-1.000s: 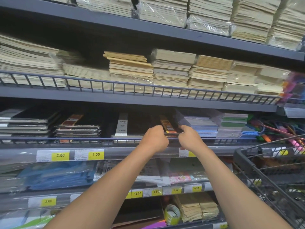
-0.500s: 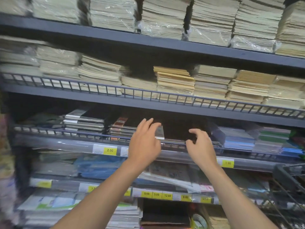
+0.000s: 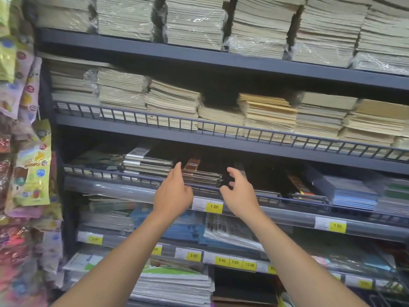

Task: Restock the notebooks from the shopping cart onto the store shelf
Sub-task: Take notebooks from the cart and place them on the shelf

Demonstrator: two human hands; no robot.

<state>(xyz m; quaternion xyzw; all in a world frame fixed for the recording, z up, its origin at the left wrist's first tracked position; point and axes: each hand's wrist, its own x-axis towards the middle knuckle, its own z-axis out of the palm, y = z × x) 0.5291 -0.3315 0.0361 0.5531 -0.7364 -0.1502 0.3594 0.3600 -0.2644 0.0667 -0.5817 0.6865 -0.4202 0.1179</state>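
A stack of black wrapped notebooks (image 3: 202,176) with an orange label lies on the third shelf, behind a wire rail (image 3: 110,173). My left hand (image 3: 173,191) is raised at the stack's left edge, fingers straight, and holds nothing. My right hand (image 3: 239,193) hovers at the stack's right end, fingers loosely curled and thumb apart, also holding nothing. To the right lie more black notebooks (image 3: 276,180), and another dark stack (image 3: 147,162) sits to the left. The shopping cart is out of view.
Beige exercise books (image 3: 267,111) fill the two upper shelves. Blue notebooks (image 3: 352,193) lie at the right of the third shelf. Yellow price tags (image 3: 214,206) line the shelf edges. Colourful packets (image 3: 28,173) hang at the far left. Lower shelves hold wrapped paper goods.
The view has swung left and the cart has left the frame. Both hands let go of the black notebook they gripped and moved left to the neighbouring stack, fingers now loose.
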